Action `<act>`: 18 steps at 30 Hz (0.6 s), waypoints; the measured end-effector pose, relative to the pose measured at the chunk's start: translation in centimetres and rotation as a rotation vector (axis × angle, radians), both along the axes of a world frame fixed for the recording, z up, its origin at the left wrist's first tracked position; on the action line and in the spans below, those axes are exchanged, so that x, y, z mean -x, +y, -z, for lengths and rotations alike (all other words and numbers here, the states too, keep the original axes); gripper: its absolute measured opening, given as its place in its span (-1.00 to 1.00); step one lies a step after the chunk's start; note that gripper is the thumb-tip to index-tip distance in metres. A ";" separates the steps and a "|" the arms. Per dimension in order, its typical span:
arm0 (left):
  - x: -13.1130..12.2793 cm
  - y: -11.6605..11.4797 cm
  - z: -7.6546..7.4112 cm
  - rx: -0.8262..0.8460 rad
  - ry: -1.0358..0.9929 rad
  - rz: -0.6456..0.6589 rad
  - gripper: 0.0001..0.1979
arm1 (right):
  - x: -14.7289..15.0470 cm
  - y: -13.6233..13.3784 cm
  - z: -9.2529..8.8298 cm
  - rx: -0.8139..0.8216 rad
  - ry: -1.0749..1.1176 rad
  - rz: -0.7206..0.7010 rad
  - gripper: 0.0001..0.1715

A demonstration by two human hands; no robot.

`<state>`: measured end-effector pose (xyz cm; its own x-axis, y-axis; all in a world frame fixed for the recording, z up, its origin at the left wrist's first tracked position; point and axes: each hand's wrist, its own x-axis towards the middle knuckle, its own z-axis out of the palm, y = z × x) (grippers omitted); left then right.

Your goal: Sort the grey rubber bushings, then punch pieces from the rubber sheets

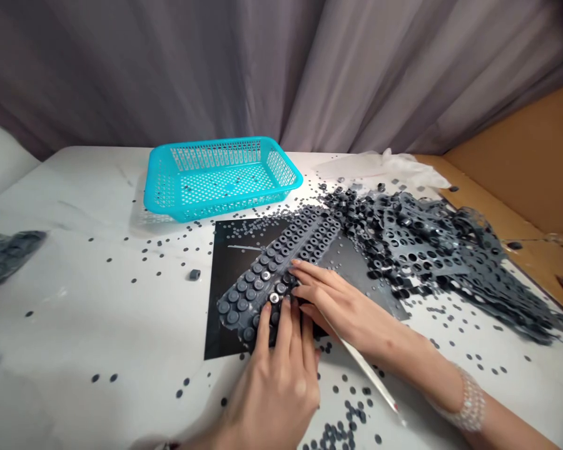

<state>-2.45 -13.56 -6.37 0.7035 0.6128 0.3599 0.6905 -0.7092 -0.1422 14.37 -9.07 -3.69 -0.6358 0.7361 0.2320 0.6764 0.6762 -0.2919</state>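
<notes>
Marble desk (98,325): grey rubber keypad strip (263,269) runs lower left to upper right. Your left hand (274,390) rests open on its near end; right hand (342,306) lies alongside, hold on the white stick (363,369) unclear.

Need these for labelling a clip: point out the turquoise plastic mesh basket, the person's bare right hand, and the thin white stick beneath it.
Turquoise plastic mesh basket (216,209), head view, front wall.
Person's bare right hand (342,306), head view, back of the hand.
Thin white stick (366,372), head view, middle of the shaft.

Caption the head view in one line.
Left hand and right hand press a grey rubber button sheet on a black mat near a turquoise basket.
</notes>
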 end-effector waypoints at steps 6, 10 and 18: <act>0.1 -0.1 0.2 0.019 0.002 0.016 -0.61 | -0.1 0.1 -0.1 0.070 0.035 0.024 -0.43; 0.0 -0.1 0.1 0.005 0.000 0.006 -0.57 | -0.7 0.2 0.2 -0.031 0.071 0.083 -0.11; 0.3 0.4 -0.1 -0.045 0.016 0.041 -0.58 | -0.2 -0.5 0.6 -0.075 0.263 0.356 -0.54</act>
